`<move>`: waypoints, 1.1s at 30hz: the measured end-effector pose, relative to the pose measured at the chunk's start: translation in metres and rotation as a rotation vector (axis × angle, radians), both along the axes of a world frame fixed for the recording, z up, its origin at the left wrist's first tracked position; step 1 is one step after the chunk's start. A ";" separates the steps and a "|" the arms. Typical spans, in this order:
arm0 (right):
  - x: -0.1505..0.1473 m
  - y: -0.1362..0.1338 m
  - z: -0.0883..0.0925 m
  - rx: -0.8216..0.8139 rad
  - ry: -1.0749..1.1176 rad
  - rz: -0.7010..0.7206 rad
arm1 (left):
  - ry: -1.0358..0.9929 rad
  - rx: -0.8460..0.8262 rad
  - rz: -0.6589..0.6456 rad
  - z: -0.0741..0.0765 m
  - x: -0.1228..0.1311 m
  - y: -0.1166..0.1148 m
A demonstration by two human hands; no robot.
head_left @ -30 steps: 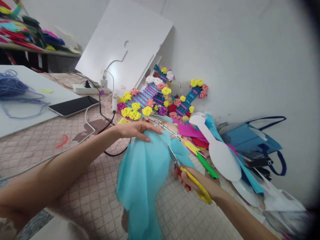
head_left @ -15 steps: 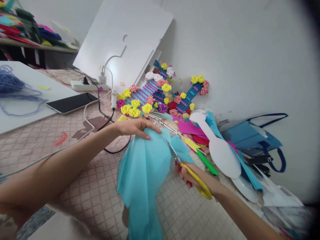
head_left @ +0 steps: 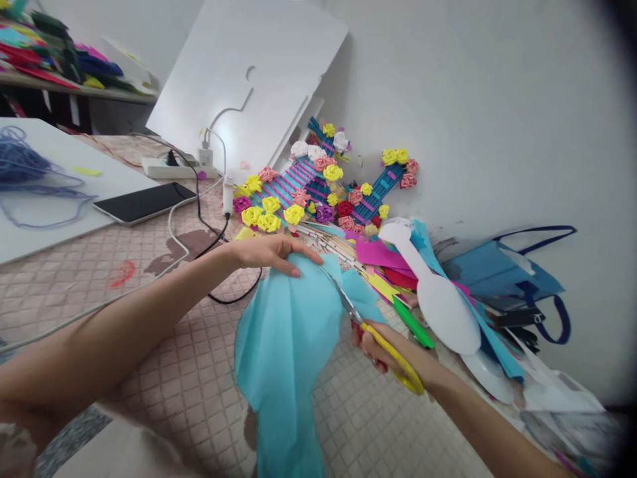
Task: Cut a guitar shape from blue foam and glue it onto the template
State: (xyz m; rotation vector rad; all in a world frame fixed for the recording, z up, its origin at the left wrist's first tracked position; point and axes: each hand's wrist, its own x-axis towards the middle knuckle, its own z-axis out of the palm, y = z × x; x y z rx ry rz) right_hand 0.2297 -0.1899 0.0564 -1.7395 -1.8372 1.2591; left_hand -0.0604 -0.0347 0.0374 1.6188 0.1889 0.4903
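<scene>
At the far left of the frame, a tangle of blue yarn is seen on a white board, with a dark-screened device laid just beside it on the tabletop. At the centre, the left hand is rested over the upper edge of a turquoise sheet, thumb and forefinger parted; whether the sheet is pinched or merely pressed cannot be told. The sheet is spread in soft folds from the centre to the lower edge of the frame. Along its upper right side are set the blades of yellow-handled scissors, their tips near the left forefinger, with a smaller turquoise flap beyond them. The scissors are grasped in the right hand, right of centre. Compared with the preceding views, only a slight shift of the whole scene is noticed; hands, blades and sheet are left in nearly the same arrangement, so little progress of the cut can be inferred. Farther right, a white spoon-shaped piece is found, and, at the right, a blue bag.
</scene>
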 end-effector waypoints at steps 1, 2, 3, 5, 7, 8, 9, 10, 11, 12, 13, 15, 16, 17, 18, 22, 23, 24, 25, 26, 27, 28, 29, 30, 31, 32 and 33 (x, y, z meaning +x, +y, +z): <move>-0.001 0.000 0.001 -0.024 -0.013 0.037 | 0.003 0.005 0.002 0.000 0.000 0.000; -0.002 0.000 0.001 -0.045 -0.028 0.071 | 0.003 0.011 0.005 0.000 0.000 0.000; -0.002 0.000 0.002 -0.060 -0.041 0.095 | 0.000 0.018 0.007 0.000 0.000 0.000; -0.003 0.000 0.002 -0.077 -0.060 0.101 | -0.005 0.030 0.010 0.001 0.000 0.000; -0.002 0.001 0.001 -0.095 -0.068 0.096 | -0.009 0.032 0.008 0.001 0.000 0.000; -0.002 0.001 0.000 -0.101 -0.064 0.095 | -0.013 0.031 0.007 0.002 0.000 0.000; -0.001 0.001 -0.001 -0.105 -0.054 0.093 | -0.015 0.029 0.008 0.002 0.000 0.000; 0.000 0.001 -0.002 -0.110 -0.043 0.090 | -0.017 0.029 0.010 0.002 0.000 -0.001; 0.002 0.002 -0.004 -0.119 -0.031 0.086 | -0.018 0.030 0.011 0.003 0.000 -0.001; 0.003 0.002 -0.005 -0.131 -0.017 0.078 | -0.019 0.032 0.011 0.003 0.000 -0.001; 0.004 0.002 -0.007 -0.146 -0.004 0.072 | -0.018 0.035 0.010 0.003 0.000 -0.001; 0.007 0.002 -0.010 -0.168 0.009 0.059 | -0.019 0.045 0.007 0.004 0.000 -0.001; 0.008 0.002 -0.011 -0.171 0.013 0.056 | -0.022 0.052 0.004 0.004 0.000 -0.001; 0.008 0.002 -0.011 -0.170 0.015 0.055 | -0.025 0.058 0.002 0.004 -0.001 -0.001; 0.008 0.002 -0.011 -0.168 0.014 0.058 | -0.026 0.065 0.000 0.004 -0.001 -0.001; 0.006 0.004 -0.010 -0.158 -0.047 0.068 | -0.022 0.094 0.005 0.003 -0.001 0.000; 0.005 0.004 -0.010 -0.160 -0.075 0.057 | -0.020 0.100 0.010 0.003 -0.001 0.001; 0.005 0.005 -0.010 -0.163 -0.101 0.039 | -0.018 0.103 0.013 0.003 -0.001 0.001; 0.004 0.005 -0.010 -0.168 -0.119 0.022 | -0.016 0.103 0.015 0.003 -0.001 0.001; 0.003 0.005 -0.009 -0.173 -0.125 0.012 | -0.015 0.099 0.014 0.002 -0.001 0.001; 0.002 0.004 -0.007 -0.175 -0.117 0.015 | -0.015 0.095 0.010 0.002 -0.002 0.001; 0.001 0.004 -0.005 -0.170 -0.099 0.033 | -0.019 0.092 0.006 0.003 -0.002 0.001; 0.000 0.003 -0.003 -0.157 -0.081 0.062 | -0.025 0.093 0.004 0.003 -0.002 0.000; -0.001 0.002 0.001 -0.140 -0.069 0.097 | -0.032 0.097 0.003 0.003 -0.001 0.000; -0.003 0.001 0.004 -0.121 -0.064 0.131 | -0.038 0.103 0.003 0.003 -0.001 -0.001; -0.004 0.000 0.007 -0.105 -0.066 0.159 | -0.040 0.109 0.004 0.004 -0.001 -0.001; -0.005 -0.001 0.009 -0.095 -0.076 0.179 | -0.040 0.114 0.005 0.004 0.000 -0.002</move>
